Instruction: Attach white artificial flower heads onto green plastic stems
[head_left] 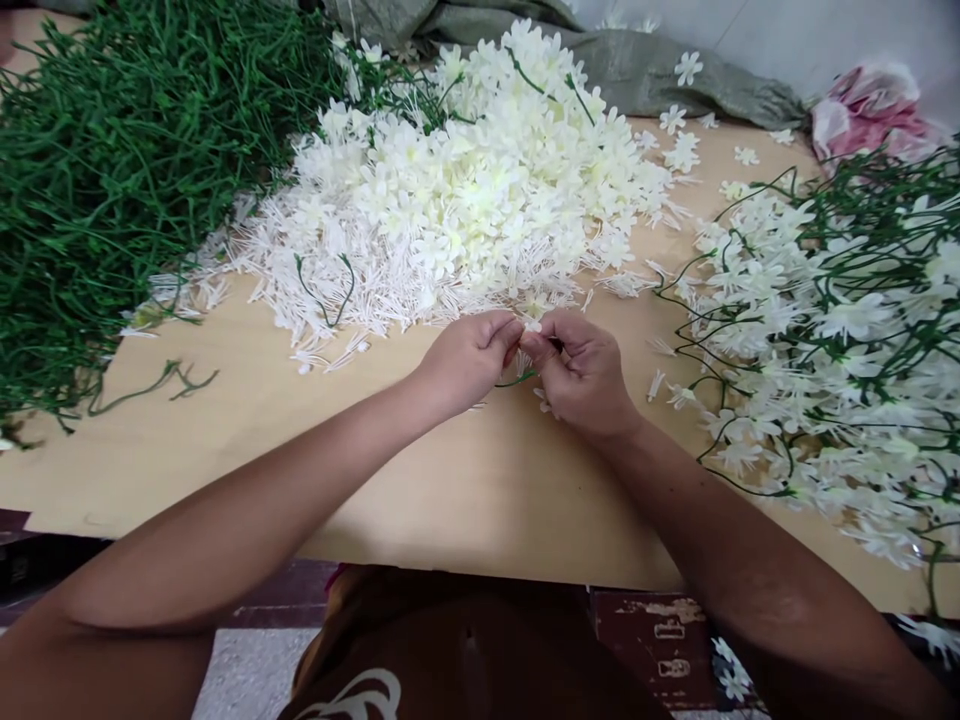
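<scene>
My left hand (469,355) and my right hand (581,372) meet over the middle of the wooden table (450,480), fingers pinched together. Between them runs a thin green plastic stem (516,379), and a small white flower head (532,325) shows at the fingertips. Both hands are closed on this stem and flower. Just beyond them lies a big heap of loose white artificial flower heads (465,190).
A large pile of bare green stems (112,170) fills the left side. Finished stems with white flowers (840,340) are heaped on the right. A grey-green cloth (637,70) and a pink bag (870,110) lie at the back. Loose flowers are scattered on the table.
</scene>
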